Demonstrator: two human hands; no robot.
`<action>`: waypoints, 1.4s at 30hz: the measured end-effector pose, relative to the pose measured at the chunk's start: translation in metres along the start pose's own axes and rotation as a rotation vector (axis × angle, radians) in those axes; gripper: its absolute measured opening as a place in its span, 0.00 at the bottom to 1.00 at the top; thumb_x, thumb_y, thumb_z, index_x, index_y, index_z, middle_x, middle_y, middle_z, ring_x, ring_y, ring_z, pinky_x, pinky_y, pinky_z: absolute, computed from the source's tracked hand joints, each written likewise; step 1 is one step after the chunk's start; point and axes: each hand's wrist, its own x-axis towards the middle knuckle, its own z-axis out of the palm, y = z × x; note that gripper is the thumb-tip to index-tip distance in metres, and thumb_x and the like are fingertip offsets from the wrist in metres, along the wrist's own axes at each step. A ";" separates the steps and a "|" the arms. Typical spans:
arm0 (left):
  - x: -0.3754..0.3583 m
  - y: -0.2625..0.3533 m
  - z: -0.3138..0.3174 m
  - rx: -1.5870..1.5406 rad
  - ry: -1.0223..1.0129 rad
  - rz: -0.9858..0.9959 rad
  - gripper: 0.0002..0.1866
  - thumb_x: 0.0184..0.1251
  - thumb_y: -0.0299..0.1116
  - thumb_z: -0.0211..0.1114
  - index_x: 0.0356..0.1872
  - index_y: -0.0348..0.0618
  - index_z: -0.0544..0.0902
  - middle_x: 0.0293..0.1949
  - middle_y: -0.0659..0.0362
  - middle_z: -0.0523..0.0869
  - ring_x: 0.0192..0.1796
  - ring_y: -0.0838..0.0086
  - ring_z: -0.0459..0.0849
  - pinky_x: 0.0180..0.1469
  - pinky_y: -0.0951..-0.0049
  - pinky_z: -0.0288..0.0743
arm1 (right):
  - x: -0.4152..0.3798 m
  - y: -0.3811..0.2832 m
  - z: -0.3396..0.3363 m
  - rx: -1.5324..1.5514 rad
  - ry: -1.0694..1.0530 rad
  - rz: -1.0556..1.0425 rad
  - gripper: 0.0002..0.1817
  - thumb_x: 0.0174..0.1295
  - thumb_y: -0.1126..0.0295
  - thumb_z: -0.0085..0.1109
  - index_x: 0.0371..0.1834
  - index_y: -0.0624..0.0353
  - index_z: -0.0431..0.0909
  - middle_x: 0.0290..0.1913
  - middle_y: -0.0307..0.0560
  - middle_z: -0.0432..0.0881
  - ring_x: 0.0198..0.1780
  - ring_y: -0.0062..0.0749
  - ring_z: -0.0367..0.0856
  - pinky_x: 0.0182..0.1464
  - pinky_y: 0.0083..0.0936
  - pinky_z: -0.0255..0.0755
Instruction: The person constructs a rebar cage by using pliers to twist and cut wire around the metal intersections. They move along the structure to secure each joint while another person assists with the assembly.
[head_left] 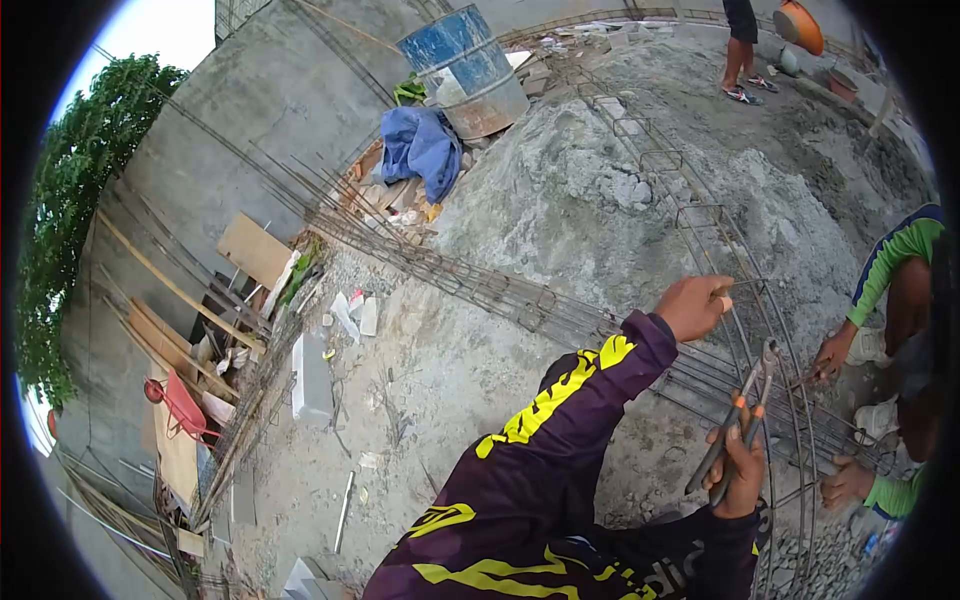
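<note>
The right hand (738, 470) was clenched around the handles of a pair of pliers (742, 415), its fingers (722, 492) wrapped over both grips so that the tool pointed up and away from them, the nose reaching the bars of a long steel cage (700, 215). The left hand (695, 305) was closed on one of the thin bars just above and beyond the pliers' tip, the fingers curled around the metal and the thumb showing at the far side; the purple and yellow sleeve (570, 400) ran back from it toward the camera. The cage lay on the ground across a heap of grey sand (560, 200), stretching from beneath both hands up past the fingers toward the far end of the yard. To the right of the right hand's fingers, a co-worker in green sleeves (895, 260) crouched beside the same cage, with one hand (830, 355) on the bars near the pliers' nose and another hand (848, 482) lower down, level with the fingers holding the handles. Well beyond the left hand's fingers stood a blue barrel (470, 65) with a blue cloth (420, 145) beside it. Far off to the left of both hands lay boards, scraps and a red wheelbarrow (180, 405). Another person's legs (742, 60) stood at the far end of the cage.
</note>
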 end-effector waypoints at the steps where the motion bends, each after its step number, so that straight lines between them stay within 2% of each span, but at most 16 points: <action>1: 0.002 -0.007 0.005 -0.036 0.004 -0.015 0.22 0.64 0.37 0.63 0.55 0.35 0.80 0.46 0.42 0.86 0.49 0.55 0.86 0.52 0.64 0.77 | -0.002 0.000 -0.002 0.028 -0.018 0.004 0.32 0.69 0.70 0.51 0.74 0.62 0.52 0.34 0.49 0.80 0.12 0.16 0.69 0.10 0.15 0.66; 7: 0.022 -0.020 0.028 -0.214 0.005 -0.065 0.20 0.65 0.35 0.61 0.55 0.34 0.80 0.48 0.44 0.86 0.51 0.58 0.86 0.54 0.65 0.76 | -0.008 -0.011 -0.007 0.167 -0.089 -0.025 0.32 0.72 0.71 0.47 0.76 0.57 0.46 0.38 0.53 0.81 0.12 0.16 0.69 0.10 0.14 0.67; 10: 0.029 -0.026 0.044 -0.255 0.017 -0.071 0.21 0.65 0.34 0.60 0.56 0.34 0.79 0.49 0.43 0.85 0.52 0.58 0.85 0.54 0.64 0.76 | -0.006 -0.010 0.000 0.131 -0.015 -0.077 0.34 0.71 0.71 0.47 0.76 0.59 0.45 0.37 0.55 0.81 0.12 0.19 0.70 0.11 0.18 0.71; 18: 0.040 -0.054 0.092 -0.231 -0.058 -0.137 0.26 0.63 0.31 0.62 0.62 0.36 0.73 0.52 0.44 0.83 0.56 0.51 0.81 0.58 0.61 0.73 | -0.001 -0.003 -0.004 -0.013 0.027 -0.216 0.32 0.73 0.70 0.45 0.77 0.54 0.45 0.42 0.55 0.81 0.14 0.17 0.71 0.11 0.16 0.70; 20: 0.043 -0.067 0.110 -0.278 0.002 -0.098 0.27 0.63 0.31 0.62 0.64 0.37 0.71 0.56 0.42 0.79 0.59 0.50 0.77 0.61 0.59 0.71 | 0.002 -0.004 0.008 -0.046 0.112 -0.239 0.34 0.71 0.70 0.46 0.76 0.60 0.44 0.37 0.55 0.79 0.12 0.19 0.68 0.11 0.18 0.70; 24: 0.059 -0.083 0.137 -0.197 0.282 0.020 0.30 0.62 0.29 0.63 0.66 0.39 0.66 0.63 0.41 0.69 0.66 0.46 0.69 0.65 0.56 0.65 | 0.005 0.000 0.014 -0.046 0.247 -0.242 0.37 0.70 0.68 0.49 0.77 0.60 0.40 0.35 0.55 0.78 0.11 0.20 0.68 0.09 0.19 0.67; 27: 0.064 -0.077 0.118 -0.412 0.213 -0.106 0.31 0.65 0.27 0.62 0.69 0.39 0.62 0.65 0.44 0.65 0.70 0.46 0.62 0.68 0.54 0.63 | 0.008 0.003 0.020 -0.098 0.198 -0.312 0.33 0.73 0.71 0.46 0.77 0.58 0.44 0.39 0.56 0.77 0.10 0.17 0.67 0.08 0.15 0.67; 29: 0.072 -0.090 0.121 -0.411 0.304 -0.166 0.34 0.64 0.30 0.63 0.70 0.39 0.59 0.67 0.43 0.63 0.71 0.45 0.60 0.70 0.53 0.59 | 0.016 0.005 0.026 -0.150 0.204 -0.333 0.38 0.70 0.69 0.49 0.77 0.59 0.39 0.36 0.56 0.77 0.10 0.20 0.68 0.08 0.18 0.67; 31: 0.085 -0.110 0.127 -0.363 0.498 -0.191 0.35 0.66 0.40 0.61 0.69 0.31 0.59 0.68 0.39 0.62 0.71 0.45 0.60 0.72 0.53 0.54 | 0.022 0.005 0.024 -0.163 0.216 -0.348 0.42 0.67 0.68 0.53 0.77 0.62 0.38 0.33 0.57 0.78 0.11 0.25 0.71 0.09 0.20 0.69; 33: 0.093 -0.115 0.108 -0.693 0.475 -0.239 0.35 0.71 0.42 0.57 0.69 0.25 0.58 0.66 0.38 0.67 0.70 0.51 0.65 0.71 0.60 0.56 | 0.027 -0.001 0.033 -0.193 0.261 -0.340 0.41 0.64 0.68 0.56 0.76 0.66 0.44 0.33 0.58 0.80 0.12 0.26 0.72 0.12 0.19 0.68; 35: 0.103 -0.128 0.095 -0.978 0.254 -0.415 0.32 0.71 0.45 0.56 0.69 0.36 0.62 0.67 0.47 0.69 0.71 0.53 0.64 0.70 0.57 0.57 | 0.028 -0.006 0.029 -0.245 0.288 -0.331 0.40 0.63 0.67 0.58 0.75 0.67 0.48 0.36 0.61 0.82 0.13 0.28 0.75 0.16 0.18 0.70; 36: 0.107 -0.133 0.089 -1.097 0.151 -0.522 0.31 0.71 0.47 0.55 0.70 0.41 0.65 0.67 0.51 0.70 0.72 0.55 0.64 0.70 0.56 0.57 | 0.030 -0.005 0.024 -0.244 0.238 -0.380 0.38 0.66 0.71 0.54 0.76 0.64 0.45 0.36 0.65 0.81 0.13 0.28 0.76 0.15 0.20 0.72; 37: 0.107 -0.134 0.087 -1.115 0.134 -0.537 0.30 0.72 0.48 0.55 0.69 0.43 0.66 0.67 0.52 0.70 0.72 0.52 0.62 0.70 0.50 0.56 | 0.029 -0.008 0.026 -0.267 0.242 -0.380 0.37 0.66 0.70 0.54 0.75 0.65 0.48 0.37 0.63 0.82 0.13 0.29 0.77 0.16 0.20 0.72; 40: 0.109 -0.142 0.084 -1.114 0.022 -0.458 0.33 0.71 0.49 0.56 0.71 0.43 0.63 0.68 0.53 0.67 0.73 0.54 0.60 0.70 0.51 0.57 | 0.023 -0.011 0.030 -0.367 0.186 -0.266 0.30 0.70 0.67 0.51 0.72 0.63 0.55 0.42 0.54 0.83 0.17 0.25 0.79 0.24 0.20 0.75; 41: 0.116 -0.142 0.084 -1.078 0.001 -0.471 0.35 0.71 0.51 0.56 0.71 0.38 0.61 0.69 0.51 0.66 0.74 0.54 0.60 0.70 0.50 0.57 | 0.022 -0.007 0.031 -0.343 0.140 -0.258 0.30 0.71 0.65 0.51 0.73 0.61 0.55 0.43 0.53 0.83 0.18 0.24 0.78 0.28 0.21 0.76; 42: 0.122 -0.142 0.080 -1.041 -0.035 -0.479 0.39 0.70 0.54 0.56 0.71 0.34 0.59 0.71 0.49 0.62 0.74 0.52 0.59 0.70 0.51 0.58 | 0.025 0.001 0.027 -0.293 0.103 -0.231 0.30 0.72 0.65 0.50 0.74 0.59 0.54 0.44 0.51 0.83 0.18 0.24 0.79 0.25 0.21 0.76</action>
